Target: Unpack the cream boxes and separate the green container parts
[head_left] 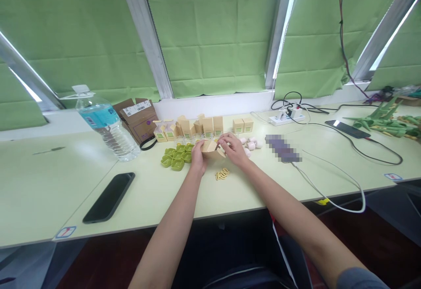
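Observation:
A small tan cardboard box (pixel 210 147) is held above the table's middle, its flaps raised. My left hand (pixel 198 157) is closed round its left side. The bent fingers of my right hand (pixel 232 148) grip the box at its right edge, by a flap. Left of the box lie several green moulded cups (pixel 177 156). Just below my hands is a little pile of yellow curved pieces (pixel 222 174). Small pale pink rounded pieces (pixel 251 143) lie to the right of my right hand. Behind my hands stands a row of small open boxes (pixel 189 129).
Two closed boxes (pixel 243 125) stand behind. At left are a water bottle (pixel 110 126), a brown carton (pixel 140 124), a black phone (pixel 109 198) and a pen (pixel 49 150). At right are a power strip (pixel 286 119), a charging phone (pixel 347 129), cables and green plastic pieces (pixel 384 120).

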`<state>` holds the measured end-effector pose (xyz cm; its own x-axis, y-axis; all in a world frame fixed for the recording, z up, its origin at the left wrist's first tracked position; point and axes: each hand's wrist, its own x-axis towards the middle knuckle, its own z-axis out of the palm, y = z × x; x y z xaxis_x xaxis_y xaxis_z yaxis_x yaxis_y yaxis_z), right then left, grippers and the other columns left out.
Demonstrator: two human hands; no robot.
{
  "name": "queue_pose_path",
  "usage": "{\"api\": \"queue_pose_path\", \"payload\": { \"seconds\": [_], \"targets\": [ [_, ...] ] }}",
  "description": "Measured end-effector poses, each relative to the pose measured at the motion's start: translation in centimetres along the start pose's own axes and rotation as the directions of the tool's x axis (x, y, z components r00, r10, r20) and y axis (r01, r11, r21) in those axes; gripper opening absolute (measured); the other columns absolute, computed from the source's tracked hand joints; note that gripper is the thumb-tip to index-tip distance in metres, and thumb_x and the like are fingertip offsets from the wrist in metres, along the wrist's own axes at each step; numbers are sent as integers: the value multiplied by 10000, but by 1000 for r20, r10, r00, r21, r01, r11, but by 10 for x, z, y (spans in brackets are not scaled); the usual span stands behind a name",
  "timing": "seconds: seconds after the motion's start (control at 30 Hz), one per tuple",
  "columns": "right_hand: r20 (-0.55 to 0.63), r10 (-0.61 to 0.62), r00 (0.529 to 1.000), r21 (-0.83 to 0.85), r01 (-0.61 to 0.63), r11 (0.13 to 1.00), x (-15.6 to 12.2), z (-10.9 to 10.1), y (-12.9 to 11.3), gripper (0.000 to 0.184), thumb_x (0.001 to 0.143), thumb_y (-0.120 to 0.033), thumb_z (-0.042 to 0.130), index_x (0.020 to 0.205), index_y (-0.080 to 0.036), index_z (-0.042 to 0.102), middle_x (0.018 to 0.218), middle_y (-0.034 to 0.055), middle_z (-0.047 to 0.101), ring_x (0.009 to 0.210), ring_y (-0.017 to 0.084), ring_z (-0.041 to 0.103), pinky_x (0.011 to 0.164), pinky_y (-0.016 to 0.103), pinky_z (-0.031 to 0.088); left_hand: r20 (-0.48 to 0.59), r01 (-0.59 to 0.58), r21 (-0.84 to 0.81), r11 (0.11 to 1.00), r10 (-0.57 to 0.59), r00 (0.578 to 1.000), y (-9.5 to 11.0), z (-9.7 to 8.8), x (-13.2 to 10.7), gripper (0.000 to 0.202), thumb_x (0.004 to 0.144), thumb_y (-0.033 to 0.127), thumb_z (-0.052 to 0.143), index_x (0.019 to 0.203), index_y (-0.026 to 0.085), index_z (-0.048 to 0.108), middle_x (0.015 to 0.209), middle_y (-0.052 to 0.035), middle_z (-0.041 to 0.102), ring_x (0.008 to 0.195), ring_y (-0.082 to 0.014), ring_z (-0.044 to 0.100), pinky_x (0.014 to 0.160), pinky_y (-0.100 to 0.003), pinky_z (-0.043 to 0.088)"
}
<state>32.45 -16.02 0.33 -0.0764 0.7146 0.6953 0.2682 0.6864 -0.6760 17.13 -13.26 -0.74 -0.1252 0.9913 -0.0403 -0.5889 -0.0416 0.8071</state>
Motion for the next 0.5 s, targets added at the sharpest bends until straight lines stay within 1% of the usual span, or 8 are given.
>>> {"api": "queue_pose_path", "payload": {
  "seconds": [0.1, 0.2, 0.33, 0.5],
  "targets": [
    [-17, -3, 1000, -18, 2, 1000, 0, 0, 0, 314, 992, -425, 490, 875, -219, 696, 965, 73, 613, 985, 207, 604, 705, 298, 523, -25, -1, 42, 999, 2, 1000, -2, -2, 1, 190, 629, 295, 724, 743, 174, 632, 747, 2, 619, 663, -125, 561, 563, -221, 409],
    [-29, 4, 1000, -29, -5, 1000, 0, 0, 1, 307, 989, -423, 491, 880, -220, 693, 975, 73, 618, 983, 210, 608, 755, 318, 526, -25, -6, 94, 996, 9, 1000, -4, -2, 1, 197, 632, 303, 722, 750, 178, 626, 740, 13, 596, 648, -116, 538, 542, -214, 385],
    [-31, 4, 1000, -49, -5, 999, 0, -1, 1, 297, 982, -414, 493, 895, -225, 705, 992, 75, 633, 979, 216, 610, 773, 327, 525, -30, 1, 111, 994, 2, 1000, -4, -2, 1, 213, 628, 309, 733, 752, 182, 615, 729, 23, 571, 630, -111, 519, 525, -215, 370],
    [-22, -27, 999, -36, 26, 999, 0, -2, 3, 264, 969, -369, 514, 899, -227, 725, 940, 64, 656, 942, 205, 620, 769, 320, 517, -25, 8, 58, 998, -6, 1000, -3, -3, 2, 203, 630, 295, 735, 746, 175, 620, 730, 18, 588, 642, -114, 538, 543, -219, 389]
  ]
}}
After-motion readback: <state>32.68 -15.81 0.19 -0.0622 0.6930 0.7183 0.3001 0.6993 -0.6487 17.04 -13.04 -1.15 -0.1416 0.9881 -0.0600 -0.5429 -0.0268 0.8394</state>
